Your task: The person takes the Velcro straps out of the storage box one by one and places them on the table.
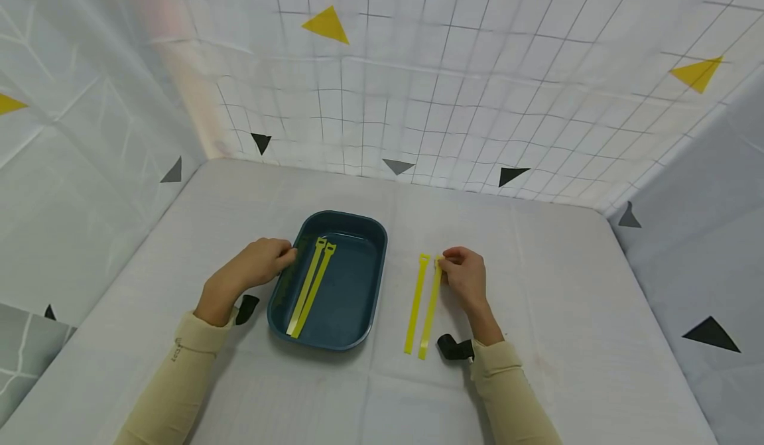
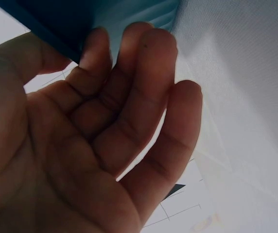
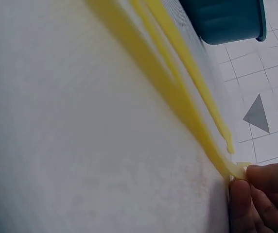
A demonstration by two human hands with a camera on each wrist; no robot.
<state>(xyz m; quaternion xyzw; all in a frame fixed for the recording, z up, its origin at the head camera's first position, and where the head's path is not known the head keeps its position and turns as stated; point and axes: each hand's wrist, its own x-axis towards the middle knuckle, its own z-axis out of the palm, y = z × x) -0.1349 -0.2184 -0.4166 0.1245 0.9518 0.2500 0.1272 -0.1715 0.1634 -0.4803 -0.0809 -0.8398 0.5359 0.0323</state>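
Observation:
My left hand [image 1: 262,261] grips the left rim of a dark teal tray [image 1: 352,286], thumb on one side of the wall and fingertips [image 2: 158,48] on the other. Inside the tray two yellow cable straps [image 1: 312,289] with slotted heads lie side by side, slanting. To the right of the tray, my right hand [image 1: 465,276] pinches the head end of another yellow cable strap [image 1: 430,312] between thumb and finger. In the right wrist view this strap's head bends up at the fingertips [image 3: 258,175]. A fourth-like strap [image 1: 416,302] lies parallel just left of it.
A white cloth covers the table [image 1: 561,312]. Behind it hangs a white gridded curtain [image 1: 465,120] with yellow and dark triangles, and side curtains [image 1: 704,246] close in left and right. Dark wrist cameras [image 1: 455,347] sit below both hands.

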